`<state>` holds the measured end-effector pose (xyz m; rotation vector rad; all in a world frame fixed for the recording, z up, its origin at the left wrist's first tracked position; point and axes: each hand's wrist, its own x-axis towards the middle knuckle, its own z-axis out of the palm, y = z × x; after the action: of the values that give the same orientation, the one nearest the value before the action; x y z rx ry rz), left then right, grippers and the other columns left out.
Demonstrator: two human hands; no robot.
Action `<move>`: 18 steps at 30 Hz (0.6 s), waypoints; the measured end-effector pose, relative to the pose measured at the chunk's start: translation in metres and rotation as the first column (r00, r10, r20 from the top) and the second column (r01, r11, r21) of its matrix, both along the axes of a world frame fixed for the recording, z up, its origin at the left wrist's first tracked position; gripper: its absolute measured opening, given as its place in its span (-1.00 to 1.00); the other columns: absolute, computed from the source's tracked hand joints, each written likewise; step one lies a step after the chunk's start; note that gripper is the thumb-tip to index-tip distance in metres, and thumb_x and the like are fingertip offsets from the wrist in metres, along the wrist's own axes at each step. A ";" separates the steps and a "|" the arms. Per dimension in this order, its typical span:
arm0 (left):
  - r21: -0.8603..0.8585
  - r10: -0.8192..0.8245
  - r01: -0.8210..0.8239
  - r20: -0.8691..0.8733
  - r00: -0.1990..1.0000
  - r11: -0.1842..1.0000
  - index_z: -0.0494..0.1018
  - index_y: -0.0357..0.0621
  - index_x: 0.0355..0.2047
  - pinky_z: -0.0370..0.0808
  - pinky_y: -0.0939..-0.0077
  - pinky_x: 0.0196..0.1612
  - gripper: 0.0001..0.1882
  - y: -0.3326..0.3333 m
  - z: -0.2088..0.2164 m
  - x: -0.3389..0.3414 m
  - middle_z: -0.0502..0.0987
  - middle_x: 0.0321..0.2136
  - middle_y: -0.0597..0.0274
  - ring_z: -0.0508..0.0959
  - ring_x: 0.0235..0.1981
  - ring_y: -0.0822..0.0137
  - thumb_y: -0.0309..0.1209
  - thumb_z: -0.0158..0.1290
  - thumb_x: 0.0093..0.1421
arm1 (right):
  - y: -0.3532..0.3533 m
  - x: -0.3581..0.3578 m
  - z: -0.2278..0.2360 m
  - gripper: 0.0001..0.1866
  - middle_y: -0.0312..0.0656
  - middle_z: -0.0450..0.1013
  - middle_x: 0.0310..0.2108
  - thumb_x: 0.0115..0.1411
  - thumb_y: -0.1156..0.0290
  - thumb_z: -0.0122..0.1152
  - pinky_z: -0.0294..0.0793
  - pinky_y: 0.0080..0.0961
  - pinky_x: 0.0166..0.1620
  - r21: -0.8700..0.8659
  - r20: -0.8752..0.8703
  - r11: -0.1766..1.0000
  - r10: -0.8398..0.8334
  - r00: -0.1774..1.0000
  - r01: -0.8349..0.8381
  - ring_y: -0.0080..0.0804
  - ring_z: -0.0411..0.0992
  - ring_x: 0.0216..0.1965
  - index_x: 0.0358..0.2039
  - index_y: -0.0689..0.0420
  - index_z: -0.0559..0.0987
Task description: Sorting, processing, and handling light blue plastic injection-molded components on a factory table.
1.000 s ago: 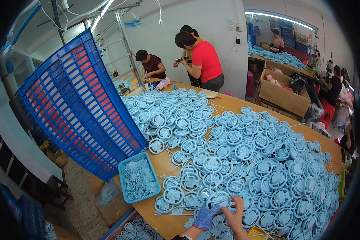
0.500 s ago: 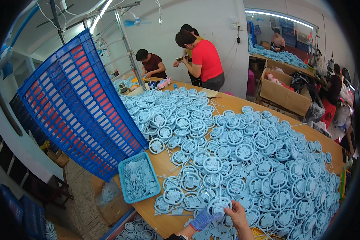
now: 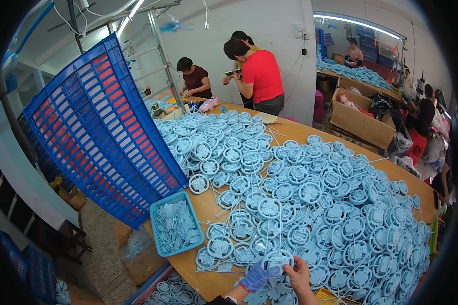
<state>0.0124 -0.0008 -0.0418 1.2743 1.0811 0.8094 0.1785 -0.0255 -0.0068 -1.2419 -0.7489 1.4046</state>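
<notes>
Close to the table's near edge, I hold a light blue round plastic part [image 3: 277,260] with a ring-shaped rim. My left hand [image 3: 260,277], in a blue-and-white glove, is closed on its left and lower side. Bare fingers of my right hand [image 3: 298,275] pinch its right edge. Some of the left fingertips are hidden by the part. Beyond and to the right spreads a large pile of similar light blue ring parts [image 3: 336,213], with thin straight sprues among them.
A turquoise basket [image 3: 156,241] of small light blue pieces stands left on the wooden table [image 3: 204,203]. A big blue crate [image 3: 94,134] leans behind it. A yellow basket [image 3: 326,295] sits beside my right forearm. Several people work beyond, including one in red [image 3: 264,76].
Both hands stay on the round part, with the right fingers shifted slightly along its edge. The person in red has moved slightly.
</notes>
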 end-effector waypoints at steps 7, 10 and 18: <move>-0.145 -0.053 0.077 0.167 0.984 0.986 0.41 -0.18 -0.01 0.42 0.47 -0.12 -0.50 -0.003 -0.002 0.003 0.54 -0.18 0.21 0.47 -0.21 0.40 -0.15 0.18 0.13 | -0.010 0.004 0.007 -0.52 -0.17 0.48 -0.27 0.04 0.44 0.36 0.46 -0.58 -0.17 -0.041 -0.011 0.999 -0.034 0.999 0.033 -0.49 0.44 -0.27 -0.07 0.34 0.38; -0.045 -0.131 0.149 0.284 0.950 0.988 0.41 -0.17 0.00 0.41 0.50 -0.11 -0.49 -0.002 -0.020 0.013 0.53 -0.17 0.23 0.46 -0.20 0.41 -0.17 0.20 0.11 | -0.016 0.009 0.000 -0.48 -0.17 0.48 -0.27 0.02 0.44 0.37 0.46 -0.57 -0.17 -0.031 -0.007 0.999 -0.037 0.999 0.037 -0.48 0.45 -0.27 -0.06 0.34 0.36; -0.102 -0.217 0.255 0.290 0.932 0.962 0.42 -0.21 0.00 0.36 0.48 0.01 -0.58 -0.002 0.002 0.011 0.49 -0.08 0.29 0.41 -0.07 0.41 -0.27 0.09 0.18 | -0.029 0.028 -0.025 -0.42 -0.16 0.42 -0.09 0.04 0.60 0.26 0.39 -0.45 0.02 -0.037 -0.013 0.999 0.034 0.999 -0.034 -0.43 0.40 -0.08 0.09 0.28 0.28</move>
<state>0.0234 -0.0027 -0.0399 1.1105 0.7290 0.6923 0.2065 -0.0541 -0.0318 -1.2533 -0.7407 1.4588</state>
